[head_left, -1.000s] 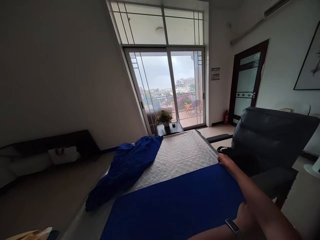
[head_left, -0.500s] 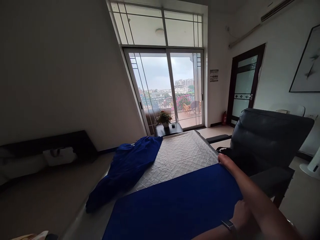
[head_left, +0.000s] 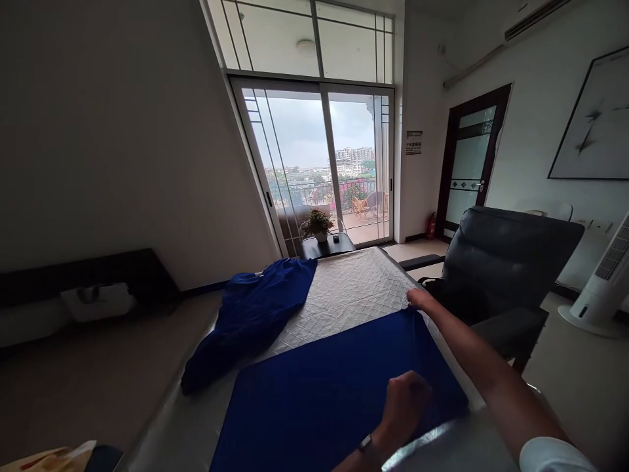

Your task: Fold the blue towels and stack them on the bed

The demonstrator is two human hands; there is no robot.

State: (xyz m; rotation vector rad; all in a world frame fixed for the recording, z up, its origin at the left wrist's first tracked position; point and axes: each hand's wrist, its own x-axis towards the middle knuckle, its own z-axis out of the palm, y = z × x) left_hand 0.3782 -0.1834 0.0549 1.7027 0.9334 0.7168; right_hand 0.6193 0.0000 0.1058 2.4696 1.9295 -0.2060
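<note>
A flat blue cloth [head_left: 314,380] covers the near part of a silver quilted mattress [head_left: 354,282]. At its far right corner, by the mattress edge, my right hand [head_left: 417,299] is closed on the fabric. My left hand [head_left: 405,400], with a watch on the wrist, is curled closed over the right part of the same cloth. Its fingertips are hidden, so I cannot see what they hold. A second, crumpled piece of blue fabric [head_left: 255,314] lies along the mattress's left side. Silver mattress shows below the cloth's near right edge.
A black armchair [head_left: 511,262] stands close on the right, with a white tower fan [head_left: 599,282] behind it. Beyond the mattress is a small dark table [head_left: 327,247] with a potted plant [head_left: 318,223]. A white bag [head_left: 98,303] sits at the left wall.
My left hand has moved left from the cloth's right edge to over the cloth. The near right edge now shows, with mattress below it. My right hand stays at the far corner.
</note>
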